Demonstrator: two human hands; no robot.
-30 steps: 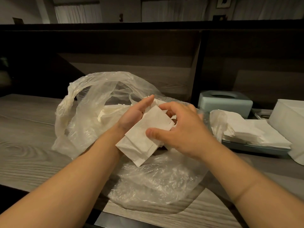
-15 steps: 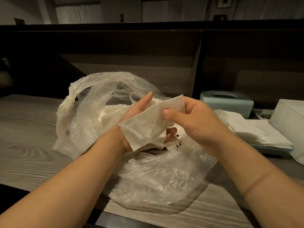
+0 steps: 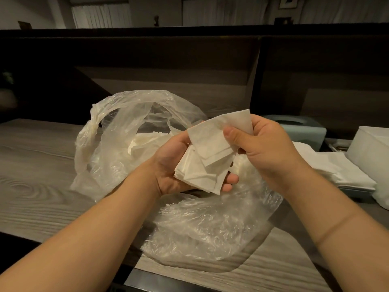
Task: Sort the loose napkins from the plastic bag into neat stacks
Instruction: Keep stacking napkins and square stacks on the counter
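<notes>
We cannot see our left palm (image 3: pixel 176 163) under the napkins (image 3: pixel 207 163), nor our right fingers (image 3: pixel 259 131) behind the top sheet. At three o'clock the frame edge cuts the white box (image 3: pixel 372 150), and our right hand (image 3: pixel 267 150) hides part of the blue holder (image 3: pixel 303 128). We cannot count the napkins inside the bag (image 3: pixel 130 148) through its crinkled film.

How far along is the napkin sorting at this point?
Done: a flat stack already lies at right. In hand: the left hand cups a small pile while the right hand pinches one napkin over it. Left: more napkins remain inside the bag.
</notes>
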